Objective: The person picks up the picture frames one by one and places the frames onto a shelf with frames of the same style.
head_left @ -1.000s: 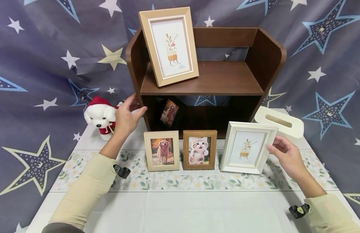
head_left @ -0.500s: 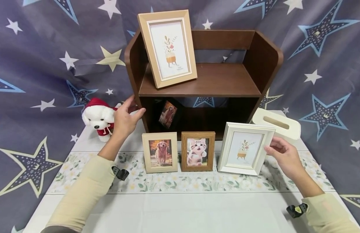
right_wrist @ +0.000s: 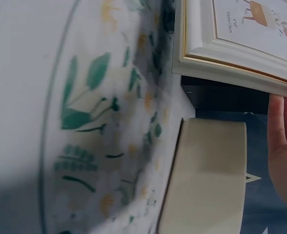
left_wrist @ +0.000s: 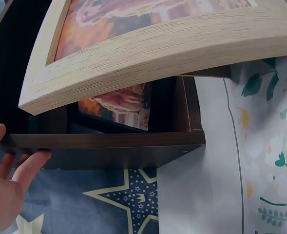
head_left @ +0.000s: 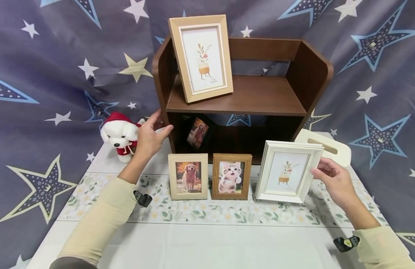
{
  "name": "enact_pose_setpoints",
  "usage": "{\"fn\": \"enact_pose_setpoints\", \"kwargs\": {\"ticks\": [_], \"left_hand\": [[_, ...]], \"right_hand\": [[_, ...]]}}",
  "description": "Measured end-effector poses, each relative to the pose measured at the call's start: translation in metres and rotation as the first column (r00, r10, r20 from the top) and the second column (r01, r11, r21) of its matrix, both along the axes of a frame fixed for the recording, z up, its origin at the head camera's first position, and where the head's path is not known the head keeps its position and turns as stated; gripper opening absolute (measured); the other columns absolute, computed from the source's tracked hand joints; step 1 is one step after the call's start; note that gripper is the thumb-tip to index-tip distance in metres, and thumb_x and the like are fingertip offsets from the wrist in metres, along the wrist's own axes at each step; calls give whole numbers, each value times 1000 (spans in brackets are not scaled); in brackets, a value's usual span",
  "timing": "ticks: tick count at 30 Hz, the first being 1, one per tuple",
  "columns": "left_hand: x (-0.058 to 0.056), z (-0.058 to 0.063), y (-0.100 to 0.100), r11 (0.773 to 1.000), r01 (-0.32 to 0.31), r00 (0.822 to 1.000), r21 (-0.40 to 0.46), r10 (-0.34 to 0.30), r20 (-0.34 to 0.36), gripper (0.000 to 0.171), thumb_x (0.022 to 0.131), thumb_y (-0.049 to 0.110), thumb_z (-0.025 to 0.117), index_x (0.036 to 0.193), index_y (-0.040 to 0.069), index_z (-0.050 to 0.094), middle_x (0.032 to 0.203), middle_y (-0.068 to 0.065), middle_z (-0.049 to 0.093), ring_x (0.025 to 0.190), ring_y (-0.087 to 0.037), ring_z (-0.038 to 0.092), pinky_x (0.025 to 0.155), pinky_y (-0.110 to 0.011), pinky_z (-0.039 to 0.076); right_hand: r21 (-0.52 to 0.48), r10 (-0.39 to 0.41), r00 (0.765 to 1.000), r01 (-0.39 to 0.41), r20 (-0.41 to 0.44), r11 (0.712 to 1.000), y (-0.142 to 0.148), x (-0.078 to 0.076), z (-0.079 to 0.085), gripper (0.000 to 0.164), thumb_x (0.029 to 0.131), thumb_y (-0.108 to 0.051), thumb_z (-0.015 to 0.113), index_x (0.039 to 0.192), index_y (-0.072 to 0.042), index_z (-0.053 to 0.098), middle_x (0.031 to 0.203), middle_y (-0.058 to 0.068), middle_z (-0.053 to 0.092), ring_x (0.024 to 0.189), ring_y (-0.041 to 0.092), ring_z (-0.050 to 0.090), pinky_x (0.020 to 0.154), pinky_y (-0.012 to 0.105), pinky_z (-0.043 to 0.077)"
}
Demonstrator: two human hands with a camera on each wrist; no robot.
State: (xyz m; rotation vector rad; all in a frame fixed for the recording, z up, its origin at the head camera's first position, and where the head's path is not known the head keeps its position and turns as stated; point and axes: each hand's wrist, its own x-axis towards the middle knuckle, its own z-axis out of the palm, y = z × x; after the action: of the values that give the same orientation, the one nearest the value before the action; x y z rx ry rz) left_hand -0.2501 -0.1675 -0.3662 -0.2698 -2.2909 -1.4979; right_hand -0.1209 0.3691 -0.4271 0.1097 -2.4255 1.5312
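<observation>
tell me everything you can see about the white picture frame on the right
The white picture frame is rectangular, its stepped border edged with a thin gold-coloured line; wood or plastic, unclear. Its print shows a leafy plant in an orange-brown pot on legs. It is upright, slanting rightward in the head view, at the floral strip, right of the cat-photo frame and in front of the cream box. The right hand holds its right edge.

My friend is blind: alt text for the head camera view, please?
A person's left hand grips a brown shelf; the right hand holds a white picture frame. A framed dog photo and framed cat photo stand between them.
</observation>
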Motion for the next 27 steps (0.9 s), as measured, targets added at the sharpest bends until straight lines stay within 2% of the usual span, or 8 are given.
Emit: {"fn": "enact_pose_setpoints", "kwargs": {"ticks": [5, 13, 15, 19, 27], "left_hand": [[0, 1, 1, 1000, 5, 1000, -8, -5, 7, 61, 90, 2, 75, 146, 0, 52, 124, -30, 67, 112, -42, 69, 74, 0, 47], [1, 1, -1, 1000, 0, 1000, -24, -1, -9, 60, 89, 2, 75, 146, 1, 54, 124, -29, 68, 111, -42, 70, 73, 0, 47], [1, 0, 0, 999, -4, 1000, -33, 3, -16, 61, 89, 3, 76, 146, 2, 54, 124, -28, 69, 110, -41, 71, 73, 0, 47], [1, 0, 0, 999, -5, 1000, -42, 3, -31, 61, 89, 4, 76, 146, 2, 54, 124, -27, 69, 109, -40, 71, 72, 1, 46], [0, -2, -1, 999, -5, 999, -47, 3, -43, 61, 89, 5, 76, 146, 2, 54, 123, -27, 70, 109, -40, 72, 72, 1, 46]], "right_hand": [[-94, 39, 999, -42, -29, 995, 1, -2, 8, 36, 95, 2, 67, 124, -20, 68, 98, -21, 72, 85, -4, 67, 72, 11, 56], [25, 19, 999, -18, -42, 1000, 0, -7, 25, 38, 97, -1, 66, 131, -18, 66, 100, -27, 71, 87, -7, 66, 75, 9, 55], [3, 29, 998, -29, -52, 1000, -1, -8, 29, 38, 96, -1, 66, 131, -18, 67, 100, -26, 72, 86, -7, 67, 75, 9, 55], [-109, 75, 994, -84, -83, 991, -2, -9, 36, 39, 95, 4, 65, 126, -19, 69, 99, -21, 75, 85, -5, 69, 73, 9, 55], [-195, 73, 988, -99, -137, 976, -2, -13, 53, 40, 93, 10, 65, 122, -17, 71, 98, -16, 76, 83, -3, 70, 70, 10, 55]]}}
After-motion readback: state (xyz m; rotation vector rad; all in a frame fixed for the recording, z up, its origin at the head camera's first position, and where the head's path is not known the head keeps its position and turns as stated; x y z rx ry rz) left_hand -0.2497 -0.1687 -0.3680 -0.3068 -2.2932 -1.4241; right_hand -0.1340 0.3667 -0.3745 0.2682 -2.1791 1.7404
